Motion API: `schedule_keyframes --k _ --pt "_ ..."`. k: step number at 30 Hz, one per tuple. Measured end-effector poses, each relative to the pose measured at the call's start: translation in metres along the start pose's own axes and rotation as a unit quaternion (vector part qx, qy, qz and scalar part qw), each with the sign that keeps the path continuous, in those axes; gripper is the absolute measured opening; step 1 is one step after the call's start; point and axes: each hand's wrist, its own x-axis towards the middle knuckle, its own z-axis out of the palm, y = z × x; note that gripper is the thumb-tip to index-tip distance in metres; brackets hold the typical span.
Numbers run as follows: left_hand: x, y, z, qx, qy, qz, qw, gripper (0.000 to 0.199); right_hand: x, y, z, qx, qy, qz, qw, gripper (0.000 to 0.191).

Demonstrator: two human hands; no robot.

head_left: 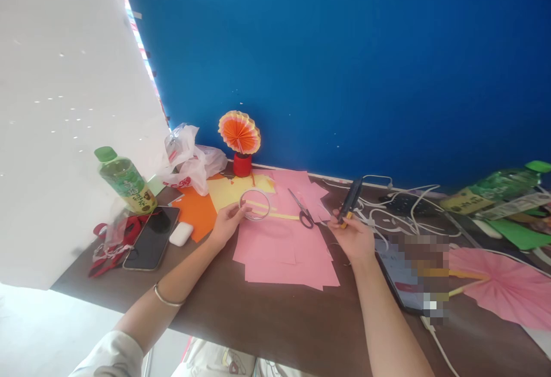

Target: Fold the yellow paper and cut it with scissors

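My left hand (231,221) pinches the edge of a thin roll of tape (268,207), held upright above the papers. In my right hand (353,237) is a long black tool with a yellow end (352,198), shaped like a stapler; its lower part is hidden by the fingers. Between the hands, scissors (306,218) with dark handles lie on stacked pink paper sheets (279,251). Yellow paper (221,192) and a narrow yellow strip (286,216) are there too. Orange paper (196,208) lies left of the stack.
A folded paper fan (239,131) stands in a red holder (242,165) by the blue wall. Leftward are a plastic bag (196,164), a green-capped bottle (127,182), a phone (152,239) and a white case (181,234). White cables (413,216), another phone (400,279) and a pink fan (512,285) lie right.
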Motion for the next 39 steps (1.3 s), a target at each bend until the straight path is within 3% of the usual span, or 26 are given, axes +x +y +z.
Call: schedule_keyframes --k 5,10,18,25,28,30,33,36,39 --pt "0.0 -0.002 -0.001 -0.13 -0.029 -0.082 0.988 0.031 -0.004 0.01 0.015 0.0 -0.02 0.031 0.999 0.03" --pt "-0.002 0.0 0.001 -0.191 -0.049 -0.136 0.971 0.023 -0.004 0.018 0.021 -0.003 -0.008 0.007 1.0 0.035" --pt "-0.004 -0.001 0.002 -0.209 -0.038 -0.155 0.965 0.016 -0.003 0.027 0.021 -0.043 -0.025 0.03 0.998 0.027" --pt "-0.003 -0.003 0.003 -0.186 -0.04 -0.152 0.97 0.021 -0.005 0.028 0.024 -0.059 -0.026 0.041 0.997 0.024" --pt "-0.006 0.0 0.005 -0.123 -0.028 -0.089 0.988 0.03 -0.005 0.027 0.025 -0.061 -0.019 0.035 0.997 0.022" --pt "-0.009 0.002 0.005 -0.021 0.028 0.0 0.999 0.033 -0.006 0.027 0.026 -0.074 -0.012 0.03 0.997 0.021" --pt "-0.011 0.004 0.002 0.149 0.109 0.138 0.973 0.031 -0.008 0.025 0.031 -0.102 -0.015 0.031 0.994 0.02" --pt "-0.011 0.004 -0.001 0.216 0.105 0.202 0.95 0.031 -0.011 0.025 0.035 -0.115 -0.017 0.035 0.993 0.022" --pt "-0.012 0.003 -0.002 0.234 0.082 0.218 0.944 0.033 -0.011 0.026 0.037 -0.129 -0.019 0.028 0.991 0.024"
